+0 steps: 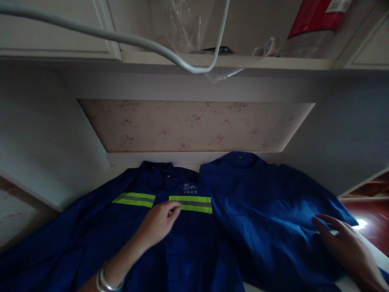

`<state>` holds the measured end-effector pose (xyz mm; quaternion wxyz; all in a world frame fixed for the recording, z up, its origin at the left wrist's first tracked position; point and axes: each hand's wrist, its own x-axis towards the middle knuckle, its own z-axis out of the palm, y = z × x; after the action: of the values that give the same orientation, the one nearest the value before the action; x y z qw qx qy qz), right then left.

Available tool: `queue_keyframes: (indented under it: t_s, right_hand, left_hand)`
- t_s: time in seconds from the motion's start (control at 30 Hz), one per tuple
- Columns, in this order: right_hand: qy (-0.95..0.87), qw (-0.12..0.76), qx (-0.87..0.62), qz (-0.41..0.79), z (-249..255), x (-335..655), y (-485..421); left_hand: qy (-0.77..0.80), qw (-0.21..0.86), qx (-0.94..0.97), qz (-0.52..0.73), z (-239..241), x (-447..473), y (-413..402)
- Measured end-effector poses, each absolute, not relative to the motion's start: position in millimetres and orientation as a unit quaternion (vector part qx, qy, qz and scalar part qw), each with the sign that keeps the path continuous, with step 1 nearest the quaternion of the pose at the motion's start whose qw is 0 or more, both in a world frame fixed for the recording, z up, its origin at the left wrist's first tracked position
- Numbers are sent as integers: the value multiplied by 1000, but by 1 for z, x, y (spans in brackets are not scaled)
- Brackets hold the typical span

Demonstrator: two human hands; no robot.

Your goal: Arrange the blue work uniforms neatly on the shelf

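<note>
Two dark blue garments lie side by side on a white surface. The left one is a work jacket (pixel 194 239) with a collar, yellow-green and grey reflective strips across the chest, and a small white print. The right one is a plain blue garment (pixel 252 207), collar at the back, its cloth creased in the middle. Over the work jacket's front, by the gap between the strips, my left hand (pixel 162 221) has its fingers curled with nothing visible in them. My right hand (pixel 346 239) is by the right garment's sleeve side, thumb and fingers apart; contact is unclear.
Above hangs an open shelf (pixel 298 62) holding clear plastic wrap (pixel 188 28), a dark flat item and a red package (pixel 320 18). A white cable (pixel 127 39) loops down in front. Side panels flank the surface, with floral wallpaper (pixel 194 125) behind.
</note>
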<state>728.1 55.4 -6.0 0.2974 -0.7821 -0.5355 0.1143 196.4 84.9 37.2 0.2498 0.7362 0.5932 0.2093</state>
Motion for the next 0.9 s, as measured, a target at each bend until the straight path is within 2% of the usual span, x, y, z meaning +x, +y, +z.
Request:
queue_keyframes:
  t_s: [0.07,0.1,0.2,0.3,0.43,0.5,0.6,0.73,0.8,0.9]
  right_hand:
    - [-547,308,-777,51,0,682,75]
    - [-577,308,-754,58,5,657,86]
    - [-658,280,-677,174,19,585,122]
    - [-720,177,-591,318,22,530,153]
    - [-750,90,-527,389,15,493,176]
    - [-757,90,-518,389,17,489,182]
    - [-750,149,-542,348,32,497,196]
    - [-715,225,-623,223,59,521,223]
    - [-714,199,-648,174,66,532,235]
    - [-728,95,-650,197,63,541,245]
  left_hand:
    - [652,196,708,188,29,143,105]
    - [680,165,693,172,24,115,114]
    - [750,68,646,123,12,34,127]
    - [795,-1,602,73,2,-31,124]
    - [821,-35,570,22,-8,-81,111]
    - [825,-38,563,12,-10,-95,108]
    - [830,-34,557,22,-2,-109,111]
    - [834,-63,545,50,10,-121,120]
    - [821,-51,566,57,6,-126,124]
    - [810,0,583,59,-14,-132,125]
